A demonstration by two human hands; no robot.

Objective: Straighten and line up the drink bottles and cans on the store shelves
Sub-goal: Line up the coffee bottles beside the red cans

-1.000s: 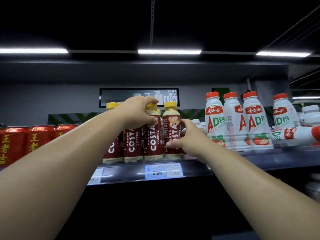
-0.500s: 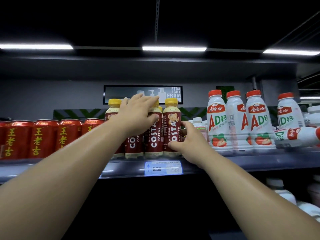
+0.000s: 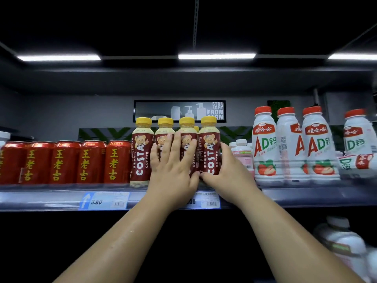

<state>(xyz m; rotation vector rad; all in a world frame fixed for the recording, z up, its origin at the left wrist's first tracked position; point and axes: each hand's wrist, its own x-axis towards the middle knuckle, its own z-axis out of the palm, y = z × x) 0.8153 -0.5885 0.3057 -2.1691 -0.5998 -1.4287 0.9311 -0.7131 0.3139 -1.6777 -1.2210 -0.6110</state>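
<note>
Fingers [image 3: 177,147] flat on upright Costa bottles [image 3: 141,158] (labels forward).

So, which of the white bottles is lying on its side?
The white bottle at the far right; it lies flat while the others stand upright.

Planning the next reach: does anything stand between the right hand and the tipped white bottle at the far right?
Along the shelf, yes: small pink bottles and three upright AD bottles stand between the right hand, gripping a Costa bottle, and the tipped bottle. Its front looks open.
</note>
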